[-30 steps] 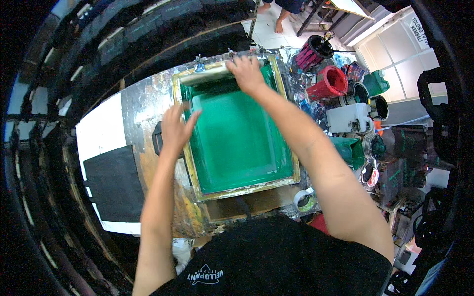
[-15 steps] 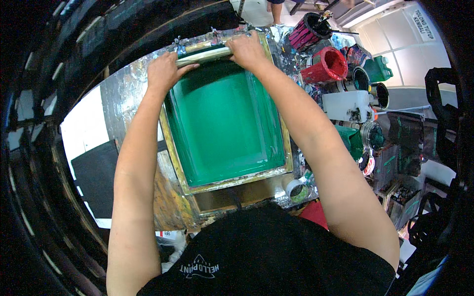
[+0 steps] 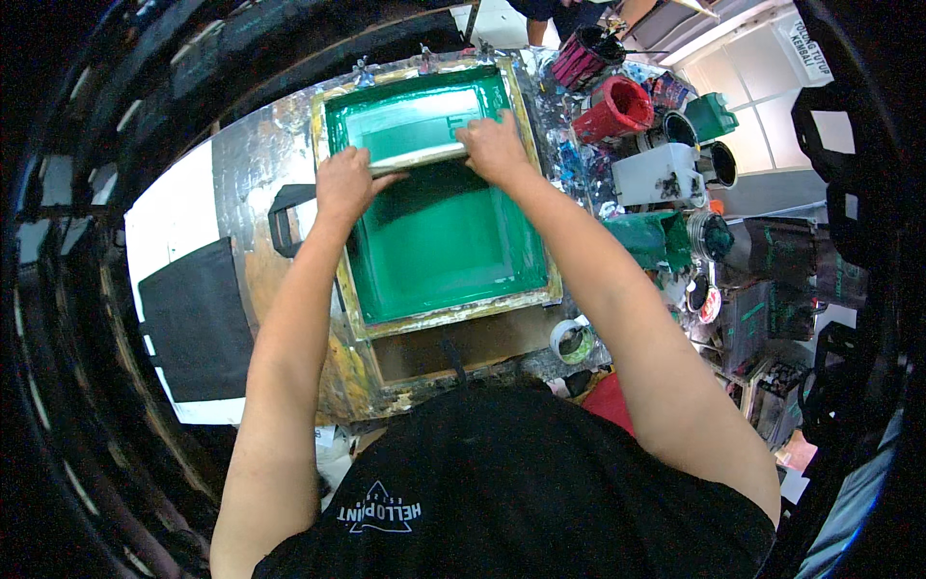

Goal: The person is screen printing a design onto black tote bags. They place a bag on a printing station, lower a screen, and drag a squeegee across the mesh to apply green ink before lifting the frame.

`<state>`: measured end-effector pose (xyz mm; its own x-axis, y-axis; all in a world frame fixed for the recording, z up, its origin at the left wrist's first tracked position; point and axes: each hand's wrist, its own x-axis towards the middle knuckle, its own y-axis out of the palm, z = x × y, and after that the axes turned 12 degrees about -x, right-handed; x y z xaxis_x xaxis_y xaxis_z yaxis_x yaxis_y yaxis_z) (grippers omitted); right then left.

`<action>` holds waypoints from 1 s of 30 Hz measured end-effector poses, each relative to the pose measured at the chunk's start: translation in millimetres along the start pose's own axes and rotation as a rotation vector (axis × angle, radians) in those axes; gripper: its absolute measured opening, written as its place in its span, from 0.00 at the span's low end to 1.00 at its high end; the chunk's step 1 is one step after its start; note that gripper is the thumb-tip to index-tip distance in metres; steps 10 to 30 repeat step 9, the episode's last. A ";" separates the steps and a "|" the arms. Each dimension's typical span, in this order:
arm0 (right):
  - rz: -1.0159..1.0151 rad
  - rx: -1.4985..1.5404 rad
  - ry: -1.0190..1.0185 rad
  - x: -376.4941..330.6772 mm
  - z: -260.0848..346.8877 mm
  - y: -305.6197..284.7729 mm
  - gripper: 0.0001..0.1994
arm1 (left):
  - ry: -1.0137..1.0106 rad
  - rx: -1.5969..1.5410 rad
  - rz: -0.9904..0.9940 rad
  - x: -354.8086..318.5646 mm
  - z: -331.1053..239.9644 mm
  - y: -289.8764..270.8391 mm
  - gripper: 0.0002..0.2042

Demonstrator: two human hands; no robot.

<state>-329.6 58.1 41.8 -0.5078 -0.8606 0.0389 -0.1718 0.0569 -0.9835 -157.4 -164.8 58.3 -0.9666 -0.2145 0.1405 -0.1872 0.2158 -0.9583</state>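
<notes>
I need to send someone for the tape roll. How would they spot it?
Start at the green screen frame in front of the person. Just off its near right corner lies the tape roll, a pale ring lying flat, unlike the upright ink cans farther right.

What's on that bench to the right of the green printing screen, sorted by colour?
Red tub: 1
Pink-striped can: 1
White box: 1
Green containers: 2
Black-rimmed cans: 2
Tape roll: 1
Total: 8
</notes>
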 end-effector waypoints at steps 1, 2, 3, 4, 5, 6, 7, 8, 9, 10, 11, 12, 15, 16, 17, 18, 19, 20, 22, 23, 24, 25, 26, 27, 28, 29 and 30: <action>-0.002 -0.005 -0.004 -12.2 4.6 -2.8 0.16 | 0.004 0.004 0.001 -12.2 -7.4 -3.4 0.32; -0.005 -0.008 -0.010 -24.2 10.8 -7.3 0.17 | 0.013 -0.009 -0.018 -24.1 -12.2 -5.6 0.31; -0.033 -0.007 -0.003 -36.1 17.2 -8.8 0.17 | 0.023 -0.023 -0.037 -35.9 -16.2 -4.0 0.31; -0.010 -0.002 0.000 -47.9 22.5 -10.6 0.16 | 0.034 -0.038 -0.055 -47.4 -19.7 -3.0 0.31; 0.014 0.003 0.003 -59.2 26.9 -13.7 0.16 | 0.007 -0.038 -0.013 -58.1 -27.5 -7.1 0.31; 0.035 0.006 0.006 -69.6 31.0 -14.4 0.15 | -0.008 -0.036 0.011 -68.3 -31.9 -8.8 0.31; 0.056 -0.023 0.008 -80.5 36.4 -13.5 0.16 | -0.021 -0.034 0.036 -78.5 -35.3 -7.3 0.31; 0.065 -0.020 0.015 -91.2 41.8 -14.7 0.19 | -0.036 -0.034 0.063 -89.0 -37.7 -3.7 0.31; 0.074 -0.016 0.023 -101.1 46.1 -15.9 0.21 | -0.070 -0.041 0.108 -98.0 -39.4 0.4 0.33; 0.074 -0.016 0.023 -101.1 46.1 -15.9 0.21 | -0.070 -0.041 0.108 -98.0 -39.4 0.4 0.33; 0.074 -0.016 0.023 -101.1 46.1 -15.9 0.21 | -0.070 -0.041 0.108 -98.0 -39.4 0.4 0.33; 0.074 -0.016 0.023 -101.1 46.1 -15.9 0.21 | -0.070 -0.041 0.108 -98.0 -39.4 0.4 0.33; 0.074 -0.016 0.023 -101.1 46.1 -15.9 0.21 | -0.070 -0.041 0.108 -98.0 -39.4 0.4 0.33; 0.074 -0.016 0.023 -101.1 46.1 -15.9 0.21 | -0.070 -0.041 0.108 -98.0 -39.4 0.4 0.33; 0.074 -0.016 0.023 -101.1 46.1 -15.9 0.21 | -0.070 -0.041 0.108 -98.0 -39.4 0.4 0.33; 0.074 -0.016 0.023 -101.1 46.1 -15.9 0.21 | -0.070 -0.041 0.108 -98.0 -39.4 0.4 0.33; 0.074 -0.016 0.023 -101.1 46.1 -15.9 0.21 | -0.070 -0.041 0.108 -98.0 -39.4 0.4 0.33; 0.074 -0.016 0.023 -101.1 46.1 -15.9 0.21 | -0.070 -0.041 0.108 -98.0 -39.4 0.4 0.33; 0.074 -0.016 0.023 -101.1 46.1 -15.9 0.21 | -0.070 -0.041 0.108 -98.0 -39.4 0.4 0.33; 0.074 -0.016 0.023 -101.1 46.1 -15.9 0.21 | -0.070 -0.041 0.108 -98.0 -39.4 0.4 0.33; 0.074 -0.016 0.023 -101.1 46.1 -15.9 0.21 | -0.070 -0.041 0.108 -98.0 -39.4 0.4 0.33; 0.074 -0.016 0.023 -101.1 46.1 -15.9 0.21 | -0.070 -0.041 0.108 -98.0 -39.4 0.4 0.33; 0.074 -0.016 0.023 -101.1 46.1 -15.9 0.21 | -0.070 -0.041 0.108 -98.0 -39.4 0.4 0.33; 0.074 -0.016 0.023 -101.1 46.1 -15.9 0.21 | -0.070 -0.041 0.108 -98.0 -39.4 0.4 0.33; 0.074 -0.016 0.023 -101.1 46.1 -15.9 0.21 | -0.070 -0.041 0.108 -98.0 -39.4 0.4 0.33; 0.074 -0.016 0.023 -101.1 46.1 -15.9 0.21 | -0.070 -0.041 0.108 -98.0 -39.4 0.4 0.33; 0.074 -0.016 0.023 -101.1 46.1 -15.9 0.21 | -0.070 -0.041 0.108 -98.0 -39.4 0.4 0.33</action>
